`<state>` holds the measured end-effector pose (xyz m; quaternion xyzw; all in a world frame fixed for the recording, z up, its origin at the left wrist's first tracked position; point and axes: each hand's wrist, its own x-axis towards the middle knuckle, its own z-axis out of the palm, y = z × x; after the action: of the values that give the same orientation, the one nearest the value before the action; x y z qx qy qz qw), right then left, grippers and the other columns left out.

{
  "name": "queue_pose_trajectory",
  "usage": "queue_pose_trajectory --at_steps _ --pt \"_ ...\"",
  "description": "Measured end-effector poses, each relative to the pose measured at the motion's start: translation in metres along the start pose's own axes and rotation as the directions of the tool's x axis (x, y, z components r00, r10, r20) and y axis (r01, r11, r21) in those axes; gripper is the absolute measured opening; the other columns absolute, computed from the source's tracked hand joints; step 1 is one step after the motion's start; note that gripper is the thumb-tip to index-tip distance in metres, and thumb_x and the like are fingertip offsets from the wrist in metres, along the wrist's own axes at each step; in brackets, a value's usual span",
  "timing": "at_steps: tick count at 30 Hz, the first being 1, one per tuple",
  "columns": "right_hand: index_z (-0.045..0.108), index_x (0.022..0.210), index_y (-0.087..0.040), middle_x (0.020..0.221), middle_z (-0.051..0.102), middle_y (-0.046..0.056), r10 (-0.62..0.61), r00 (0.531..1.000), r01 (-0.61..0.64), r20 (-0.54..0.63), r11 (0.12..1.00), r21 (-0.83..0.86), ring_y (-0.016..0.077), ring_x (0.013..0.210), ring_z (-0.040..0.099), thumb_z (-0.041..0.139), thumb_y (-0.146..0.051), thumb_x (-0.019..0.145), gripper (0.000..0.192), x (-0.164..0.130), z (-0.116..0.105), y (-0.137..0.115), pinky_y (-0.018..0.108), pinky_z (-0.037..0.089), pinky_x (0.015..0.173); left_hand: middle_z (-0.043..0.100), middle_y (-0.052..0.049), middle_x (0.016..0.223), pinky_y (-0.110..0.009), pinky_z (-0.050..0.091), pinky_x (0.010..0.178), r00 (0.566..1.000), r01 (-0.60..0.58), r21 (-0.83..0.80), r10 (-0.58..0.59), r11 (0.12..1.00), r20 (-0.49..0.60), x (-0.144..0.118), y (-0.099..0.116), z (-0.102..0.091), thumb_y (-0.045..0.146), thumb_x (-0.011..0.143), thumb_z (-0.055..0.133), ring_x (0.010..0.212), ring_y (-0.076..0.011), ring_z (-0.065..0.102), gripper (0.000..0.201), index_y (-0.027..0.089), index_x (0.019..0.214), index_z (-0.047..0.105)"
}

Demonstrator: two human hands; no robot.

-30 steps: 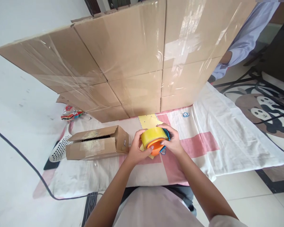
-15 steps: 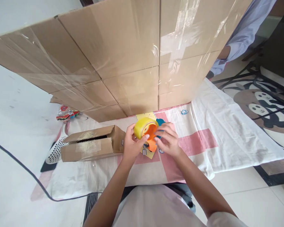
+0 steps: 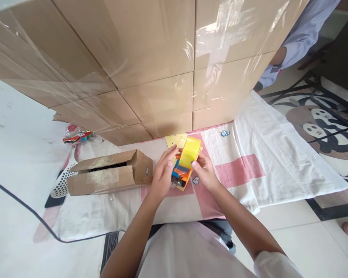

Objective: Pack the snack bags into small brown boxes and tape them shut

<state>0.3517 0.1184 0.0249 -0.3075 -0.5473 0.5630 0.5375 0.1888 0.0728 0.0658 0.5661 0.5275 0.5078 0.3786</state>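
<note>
A tape dispenser with a wide roll of yellow tape (image 3: 190,151), an orange body and a blue part (image 3: 177,166) is held just above the cloth. Its metal cutting edge points down toward me. My right hand (image 3: 206,172) grips it from the right, thumb on the roll and fingers mostly hidden behind. On the other side, my left hand (image 3: 162,172) has its fingers stretched toward the roll, with the thumb apart; I cannot tell whether the fingertips touch it. Below the dispenser lies a pink and white patterned cloth (image 3: 240,170).
A large cardboard panel (image 3: 156,50) covered in clear tape stands ahead. To the left are a long cardboard box (image 3: 104,177), a perforated ladle (image 3: 62,183), a shiny packet (image 3: 75,135) and a black cable (image 3: 26,210). Another person's sleeve (image 3: 300,42) shows behind the panel.
The dispenser has turned so the roll's outer face and the blue part now face me. My right hand has taken hold of it, while my left hand has come off the roll.
</note>
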Motion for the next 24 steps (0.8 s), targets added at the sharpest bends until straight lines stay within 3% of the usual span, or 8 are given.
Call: queue_pose_trajectory --at_steps 2,4,7,9,13,17,24 --pt "0.061 0.121 -0.027 0.126 0.071 0.01 0.008 1.0 -0.007 -0.03 0.999 0.039 0.0299 0.113 0.07 0.059 -0.068 0.088 0.053 0.003 -0.001 -0.003 0.048 0.059 0.094 0.065 -0.009 0.13 -0.037 0.047 0.108 0.979 0.073 0.039 -0.065 0.997 -0.191 -0.011 -0.01 -0.003 0.055 0.098 0.051 0.126 -0.0241 0.058 0.041 0.024 0.119 0.07" --pt "0.06 0.124 -0.027 0.133 0.068 0.011 -0.006 0.998 0.008 -0.056 0.999 0.048 0.0314 0.121 0.067 0.055 -0.072 0.088 0.058 0.006 -0.003 -0.004 0.05 0.059 0.096 0.069 -0.007 0.108 -0.033 0.053 0.091 0.949 0.194 0.02 -0.183 0.981 -0.255 -0.025 -0.019 -0.003 0.057 0.095 0.057 0.103 -0.0213 0.065 0.038 0.023 0.108 0.068" --pt "0.059 0.126 -0.027 0.136 0.067 0.011 -0.024 0.996 0.03 -0.088 0.998 0.062 0.032 0.125 0.065 0.054 -0.071 0.088 0.058 0.008 -0.005 -0.004 0.051 0.059 0.098 0.068 -0.004 0.087 -0.027 0.051 0.069 0.931 0.35 -0.082 -0.356 0.933 -0.081 -0.04 -0.027 0.001 0.061 0.092 0.058 0.08 -0.0178 0.065 0.042 0.021 0.099 0.065" --pt "0.059 0.128 -0.027 0.135 0.067 0.011 -0.007 0.997 0.016 -0.081 0.994 0.112 0.0325 0.123 0.066 0.057 -0.068 0.089 0.057 0.007 -0.006 -0.003 0.052 0.059 0.098 0.064 -0.002 0.077 -0.024 0.045 0.059 0.92 0.385 -0.126 -0.391 0.914 -0.024 -0.043 -0.028 0.003 0.064 0.091 0.057 0.069 -0.0156 0.06 0.045 0.019 0.089 0.063" --pt "0.056 0.132 -0.027 0.136 0.067 0.013 0.011 0.997 -0.002 -0.075 0.993 0.119 0.033 0.121 0.067 0.056 -0.068 0.09 0.059 0.004 -0.006 -0.001 0.053 0.06 0.095 0.052 0.001 0.064 -0.024 0.039 0.057 0.928 0.36 -0.108 -0.368 0.927 -0.064 -0.04 -0.025 0.002 0.064 0.09 0.058 0.06 -0.0122 0.048 0.048 0.019 0.076 0.06" --pt "0.058 0.125 -0.027 0.138 0.065 0.012 -0.048 0.995 0.053 -0.088 0.997 0.057 0.0315 0.122 0.067 0.056 -0.067 0.09 0.053 0.003 -0.005 -0.001 0.051 0.059 0.097 0.048 0.002 0.057 -0.024 0.035 0.055 0.925 0.374 -0.022 -0.375 0.927 -0.063 -0.035 -0.019 0.001 0.063 0.089 0.059 0.057 -0.0115 0.044 0.052 0.018 0.062 0.056" --pt "0.059 0.123 -0.027 0.138 0.066 0.01 -0.111 0.992 0.115 -0.056 0.992 0.061 0.0295 0.12 0.068 0.059 -0.056 0.094 0.041 -0.004 0.0 0.0 0.052 0.058 0.099 0.051 0.002 0.047 -0.023 0.03 0.045 0.869 0.49 -0.081 -0.494 0.868 -0.037 -0.019 -0.017 0.011 0.063 0.076 0.071 0.044 -0.0094 0.04 0.049 0.017 0.059 0.064"
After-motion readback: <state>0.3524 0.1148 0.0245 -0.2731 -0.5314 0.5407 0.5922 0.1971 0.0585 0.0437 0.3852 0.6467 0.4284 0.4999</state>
